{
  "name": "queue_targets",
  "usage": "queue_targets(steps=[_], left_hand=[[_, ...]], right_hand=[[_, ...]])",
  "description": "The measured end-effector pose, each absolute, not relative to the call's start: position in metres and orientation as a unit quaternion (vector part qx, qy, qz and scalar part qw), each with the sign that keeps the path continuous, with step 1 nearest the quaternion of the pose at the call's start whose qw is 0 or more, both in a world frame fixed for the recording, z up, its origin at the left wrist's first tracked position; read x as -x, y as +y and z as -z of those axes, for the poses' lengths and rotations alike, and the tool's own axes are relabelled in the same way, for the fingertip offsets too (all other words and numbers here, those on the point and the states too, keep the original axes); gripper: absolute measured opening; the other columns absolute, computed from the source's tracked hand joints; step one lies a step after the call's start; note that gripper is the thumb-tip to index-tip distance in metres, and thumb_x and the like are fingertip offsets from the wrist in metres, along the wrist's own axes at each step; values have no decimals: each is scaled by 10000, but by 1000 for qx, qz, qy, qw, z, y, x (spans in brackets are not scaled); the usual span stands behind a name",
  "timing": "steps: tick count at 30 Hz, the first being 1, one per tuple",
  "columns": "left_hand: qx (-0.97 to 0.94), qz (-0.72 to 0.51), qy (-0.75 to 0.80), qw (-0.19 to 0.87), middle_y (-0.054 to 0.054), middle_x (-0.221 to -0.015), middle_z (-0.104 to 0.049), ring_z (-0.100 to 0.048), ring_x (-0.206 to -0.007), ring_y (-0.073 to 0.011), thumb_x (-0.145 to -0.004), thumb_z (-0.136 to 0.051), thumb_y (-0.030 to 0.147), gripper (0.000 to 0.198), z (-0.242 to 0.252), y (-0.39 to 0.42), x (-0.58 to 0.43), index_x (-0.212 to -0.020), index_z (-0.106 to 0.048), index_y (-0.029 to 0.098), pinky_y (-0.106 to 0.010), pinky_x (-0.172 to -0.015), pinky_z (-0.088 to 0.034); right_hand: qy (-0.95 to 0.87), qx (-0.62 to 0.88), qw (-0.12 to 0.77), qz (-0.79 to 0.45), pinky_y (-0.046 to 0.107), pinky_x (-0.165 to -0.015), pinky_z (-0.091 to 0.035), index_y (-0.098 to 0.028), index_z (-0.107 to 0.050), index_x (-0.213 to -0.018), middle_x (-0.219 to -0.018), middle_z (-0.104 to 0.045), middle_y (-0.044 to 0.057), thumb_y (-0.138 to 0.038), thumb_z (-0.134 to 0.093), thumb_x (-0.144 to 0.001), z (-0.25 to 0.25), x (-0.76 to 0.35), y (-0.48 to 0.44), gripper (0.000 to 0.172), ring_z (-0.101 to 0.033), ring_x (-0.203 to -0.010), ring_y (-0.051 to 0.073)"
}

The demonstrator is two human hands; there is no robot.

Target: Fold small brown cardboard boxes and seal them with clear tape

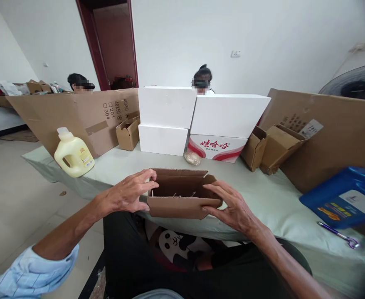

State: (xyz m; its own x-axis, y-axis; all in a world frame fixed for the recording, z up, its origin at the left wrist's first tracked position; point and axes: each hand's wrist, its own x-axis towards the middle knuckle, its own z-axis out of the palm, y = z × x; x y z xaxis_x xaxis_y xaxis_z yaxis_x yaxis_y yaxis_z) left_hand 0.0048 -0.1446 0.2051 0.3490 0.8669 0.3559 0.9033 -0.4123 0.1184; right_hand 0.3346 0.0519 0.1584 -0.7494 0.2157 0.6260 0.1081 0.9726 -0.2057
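A small open-topped cardboard box (176,208) stands at the near edge of the table in front of me. My left hand (129,192) grips its left end, fingers at the upper rim and thumb lower down by the front corner. At the right end, my right hand (232,204) is closed on the box in the same manner, its thumb against the front side. The back flap sticks up along the far rim. A few thin pale pieces show inside; what they are I cannot make out.
Stacked white boxes (167,108) stand behind, with a small clear-wrapped bundle (192,158) before them. A yellow detergent jug (75,155) is left; a blue jug (341,199) and purple-handled tool (336,233) are right. Large cardboard sheets (67,120) flank the table. Two people sit beyond.
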Motion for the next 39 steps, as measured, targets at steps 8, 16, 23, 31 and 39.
queue_targets(steps=[8,16,23,31,39], left_hand=[[736,379,-559,55,-213,-1526,-495,-550,-1448,-369,-693,-1020,298,556,-154,-141,6,-1123,-688,181,-513,-1134,-563],[678,439,-580,-112,-232,-1621,-501,-474,-1545,-401,-631,-1019,447,597,-137,-125,17,-1004,-624,200,-444,-1153,-509],[640,483,-586,-117,-188,-1562,-554,-593,-1395,-329,-636,-990,450,557,-129,-122,12,-932,-584,209,-308,-964,-537],[651,455,-592,-133,-168,-1520,-553,-511,-1466,-338,-599,-970,390,583,-135,-119,10,-957,-542,224,-338,-1064,-492],[651,487,-565,-143,-144,-1468,-593,-578,-1353,-299,-631,-910,325,524,-148,-116,-4,-910,-475,239,-308,-1007,-496]], right_hand=[[-821,202,505,-172,510,-955,-596,-338,-586,-1452,-1138,-659,100,-550,-770,-940,-108,-332,48,584,-663,-1089,336],[-722,232,586,-285,448,-1036,-567,-289,-569,-1470,-1367,-604,108,-539,-897,-832,-86,-316,42,759,-603,-1272,308],[-719,246,530,-376,387,-893,-623,-325,-421,-1620,-1591,-530,130,-520,-913,-830,-70,-319,38,951,-662,-1179,270],[-780,216,446,-382,368,-833,-592,-265,-657,-1444,-1336,-697,91,-549,-771,-953,-69,-329,44,579,-664,-1041,253],[-804,221,323,-448,534,-1150,-464,-315,-325,-1715,-1714,-408,142,-625,-870,-821,-54,-328,57,1092,-496,-1450,367]])
